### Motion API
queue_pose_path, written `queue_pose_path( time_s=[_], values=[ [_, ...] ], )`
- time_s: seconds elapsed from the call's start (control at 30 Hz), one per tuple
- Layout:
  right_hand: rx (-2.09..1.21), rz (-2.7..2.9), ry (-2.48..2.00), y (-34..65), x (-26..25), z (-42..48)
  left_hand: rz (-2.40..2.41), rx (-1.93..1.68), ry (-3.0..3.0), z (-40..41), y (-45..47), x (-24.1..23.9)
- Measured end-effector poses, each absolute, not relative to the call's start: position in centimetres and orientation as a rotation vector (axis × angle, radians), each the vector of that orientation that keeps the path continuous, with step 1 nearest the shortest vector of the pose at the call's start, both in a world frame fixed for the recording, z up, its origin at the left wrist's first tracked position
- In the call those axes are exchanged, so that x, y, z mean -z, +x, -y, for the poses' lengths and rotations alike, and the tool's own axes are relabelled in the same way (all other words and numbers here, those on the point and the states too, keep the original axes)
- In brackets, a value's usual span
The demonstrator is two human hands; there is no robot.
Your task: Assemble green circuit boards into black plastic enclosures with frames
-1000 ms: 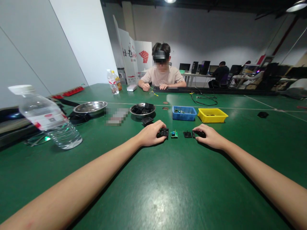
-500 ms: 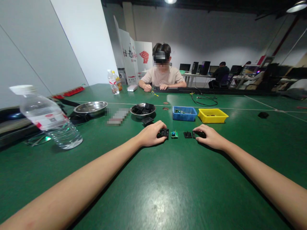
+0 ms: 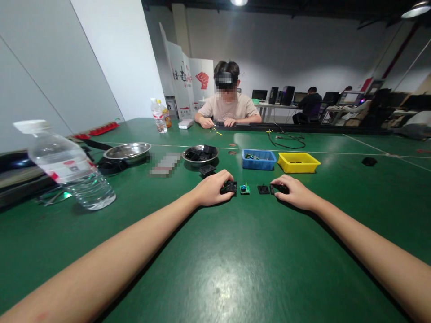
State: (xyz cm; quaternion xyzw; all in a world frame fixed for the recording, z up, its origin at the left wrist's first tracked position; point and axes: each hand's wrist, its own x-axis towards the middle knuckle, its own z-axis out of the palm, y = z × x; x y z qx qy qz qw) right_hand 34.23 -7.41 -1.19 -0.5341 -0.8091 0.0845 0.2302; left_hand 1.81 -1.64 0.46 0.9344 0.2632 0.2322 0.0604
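On the green table, my left hand (image 3: 215,187) is closed around the sides of a black plastic housing (image 3: 230,186), its thumb on the near side and fingers on the far side. My right hand (image 3: 296,192) pinches a second black plastic part (image 3: 281,188), partly hidden by the fingers. Between the hands lie a small green circuit board (image 3: 244,189) with a blue component and a flat black square piece (image 3: 263,189). These sit in a row, apart from each other.
Behind the hands stand a metal bowl (image 3: 200,157) of black parts, a blue bin (image 3: 259,160) with small parts and a yellow bin (image 3: 298,163). A loose black part (image 3: 206,170) lies by the bowl. At left are a water bottle (image 3: 72,166) and a metal dish (image 3: 127,151). A person (image 3: 228,103) sits opposite.
My hands and the parts hold the same places. Across the table, the other person's hand has shifted very slightly.
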Motion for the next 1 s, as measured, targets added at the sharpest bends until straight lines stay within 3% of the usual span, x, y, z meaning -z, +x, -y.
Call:
queue_pose_path(
  time_s=[1.0],
  values=[
    [-0.24,2.215,-1.463,34.22,1.2,7.46,-0.803,-0.687,2.818,1.73,1.84,-0.55]
  ],
)
